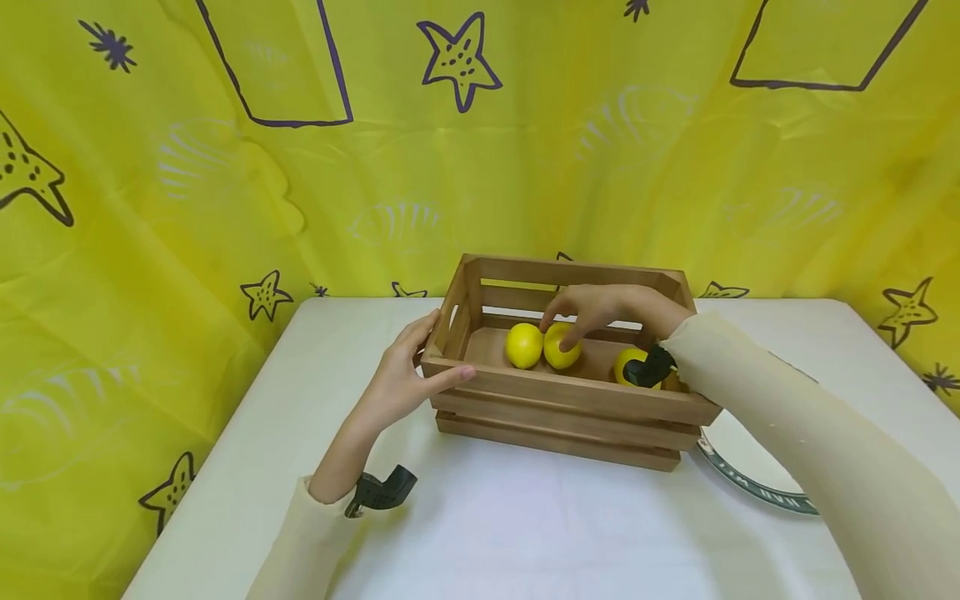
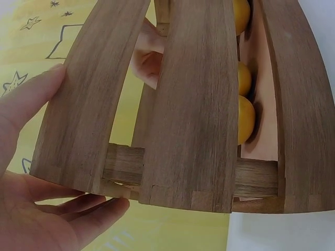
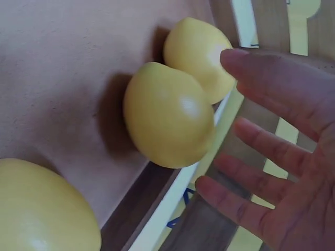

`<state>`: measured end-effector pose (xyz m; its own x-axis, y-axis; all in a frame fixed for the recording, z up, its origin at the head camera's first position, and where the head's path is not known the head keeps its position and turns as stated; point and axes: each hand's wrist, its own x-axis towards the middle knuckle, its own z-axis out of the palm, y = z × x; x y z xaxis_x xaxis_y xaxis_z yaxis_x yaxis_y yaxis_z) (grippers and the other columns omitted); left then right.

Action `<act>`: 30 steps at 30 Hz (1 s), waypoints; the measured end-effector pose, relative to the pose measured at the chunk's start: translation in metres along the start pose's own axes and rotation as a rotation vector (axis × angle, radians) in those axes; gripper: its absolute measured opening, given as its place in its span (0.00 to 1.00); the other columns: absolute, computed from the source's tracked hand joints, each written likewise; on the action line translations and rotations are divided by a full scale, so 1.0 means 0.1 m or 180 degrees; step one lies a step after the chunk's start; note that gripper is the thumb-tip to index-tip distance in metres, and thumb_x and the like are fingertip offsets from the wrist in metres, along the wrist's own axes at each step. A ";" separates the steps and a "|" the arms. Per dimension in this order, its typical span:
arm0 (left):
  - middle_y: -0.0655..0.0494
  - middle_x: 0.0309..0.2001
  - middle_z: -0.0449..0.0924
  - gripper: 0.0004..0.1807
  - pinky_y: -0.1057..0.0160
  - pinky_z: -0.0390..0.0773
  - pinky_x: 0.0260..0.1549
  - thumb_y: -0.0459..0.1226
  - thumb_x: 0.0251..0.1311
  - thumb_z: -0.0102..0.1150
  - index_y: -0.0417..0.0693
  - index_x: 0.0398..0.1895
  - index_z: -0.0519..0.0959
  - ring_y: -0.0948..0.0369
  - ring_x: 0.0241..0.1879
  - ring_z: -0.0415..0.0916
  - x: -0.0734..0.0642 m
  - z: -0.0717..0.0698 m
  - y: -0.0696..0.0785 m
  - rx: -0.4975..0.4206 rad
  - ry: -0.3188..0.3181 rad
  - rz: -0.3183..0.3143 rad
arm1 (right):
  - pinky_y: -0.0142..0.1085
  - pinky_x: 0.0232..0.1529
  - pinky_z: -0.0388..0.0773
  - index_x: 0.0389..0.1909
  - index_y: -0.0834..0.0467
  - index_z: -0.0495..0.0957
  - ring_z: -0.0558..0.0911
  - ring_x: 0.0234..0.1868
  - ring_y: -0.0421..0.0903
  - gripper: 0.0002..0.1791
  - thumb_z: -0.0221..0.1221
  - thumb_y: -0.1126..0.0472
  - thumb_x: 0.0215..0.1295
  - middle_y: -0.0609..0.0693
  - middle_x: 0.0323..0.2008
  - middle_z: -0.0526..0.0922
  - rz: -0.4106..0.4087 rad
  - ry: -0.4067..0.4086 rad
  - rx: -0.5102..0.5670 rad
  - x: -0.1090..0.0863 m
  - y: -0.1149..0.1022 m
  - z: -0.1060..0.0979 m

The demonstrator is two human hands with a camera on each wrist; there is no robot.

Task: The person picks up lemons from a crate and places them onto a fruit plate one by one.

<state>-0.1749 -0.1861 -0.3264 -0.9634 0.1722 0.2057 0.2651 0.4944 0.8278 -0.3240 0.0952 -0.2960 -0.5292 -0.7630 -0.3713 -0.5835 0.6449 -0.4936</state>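
One hand (image 1: pixel 596 307) reaches inside the crate (image 1: pixel 570 396).

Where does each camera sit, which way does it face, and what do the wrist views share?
Head: worn on the head, facing forward and down at the crate, yellow fruits and part of a plate; left hand, right hand and sleeves show.
Left wrist: on that wrist, facing the crate's near slats; left hand shows, plus part of the right hand through a gap.
Right wrist: on that wrist, looking into the crate; only the right hand shows.
Shared: both wrist views show three yellow fruits.
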 end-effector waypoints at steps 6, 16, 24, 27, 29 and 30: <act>0.47 0.72 0.58 0.53 0.43 0.62 0.66 0.44 0.51 0.74 0.42 0.76 0.53 0.48 0.70 0.58 0.00 0.01 0.01 0.0031 -0.0011 0.0012 | 0.61 0.68 0.55 0.61 0.63 0.74 0.58 0.69 0.67 0.28 0.66 0.63 0.58 0.68 0.67 0.61 0.0222 -0.0086 0.0083 -0.03 0.01 0.04; 0.47 0.72 0.58 0.53 0.42 0.61 0.66 0.44 0.51 0.74 0.43 0.76 0.53 0.47 0.70 0.58 -0.01 0.01 0.02 0.0040 -0.0042 0.0011 | 0.58 0.62 0.61 0.64 0.55 0.71 0.57 0.64 0.65 0.33 0.66 0.63 0.55 0.67 0.67 0.53 0.0481 -0.0332 0.0011 -0.05 0.03 0.11; 0.46 0.73 0.56 0.53 0.42 0.60 0.66 0.44 0.52 0.73 0.43 0.76 0.53 0.47 0.71 0.56 0.00 0.01 0.01 0.0055 -0.0038 0.0064 | 0.41 0.46 0.79 0.63 0.59 0.69 0.69 0.53 0.55 0.28 0.58 0.75 0.61 0.64 0.67 0.59 0.0522 -0.0500 0.0229 -0.03 0.05 0.10; 0.46 0.73 0.56 0.53 0.42 0.60 0.66 0.44 0.52 0.73 0.42 0.76 0.52 0.47 0.71 0.56 0.00 0.01 0.01 0.0060 -0.0037 0.0056 | 0.43 0.48 0.79 0.66 0.60 0.68 0.69 0.55 0.56 0.30 0.57 0.75 0.62 0.64 0.66 0.60 0.0556 -0.0556 0.0231 -0.02 0.05 0.11; 0.46 0.73 0.56 0.53 0.41 0.59 0.67 0.44 0.52 0.73 0.42 0.76 0.52 0.47 0.71 0.55 0.00 0.01 0.00 0.0067 -0.0037 0.0036 | 0.44 0.50 0.79 0.67 0.60 0.67 0.68 0.57 0.57 0.31 0.58 0.75 0.62 0.64 0.68 0.59 0.0629 -0.0598 0.0325 -0.01 0.06 0.11; 0.46 0.73 0.56 0.53 0.41 0.59 0.67 0.44 0.52 0.73 0.42 0.76 0.52 0.47 0.71 0.55 -0.01 0.01 0.00 0.0071 -0.0033 0.0023 | 0.44 0.51 0.78 0.66 0.60 0.66 0.67 0.58 0.57 0.30 0.58 0.74 0.62 0.64 0.68 0.58 0.0674 -0.0617 0.0387 -0.01 0.06 0.12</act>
<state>-0.1743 -0.1851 -0.3267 -0.9610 0.1846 0.2060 0.2729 0.5119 0.8145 -0.3193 0.0992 -0.3078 -0.4970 -0.6141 -0.6131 -0.3887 0.7892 -0.4754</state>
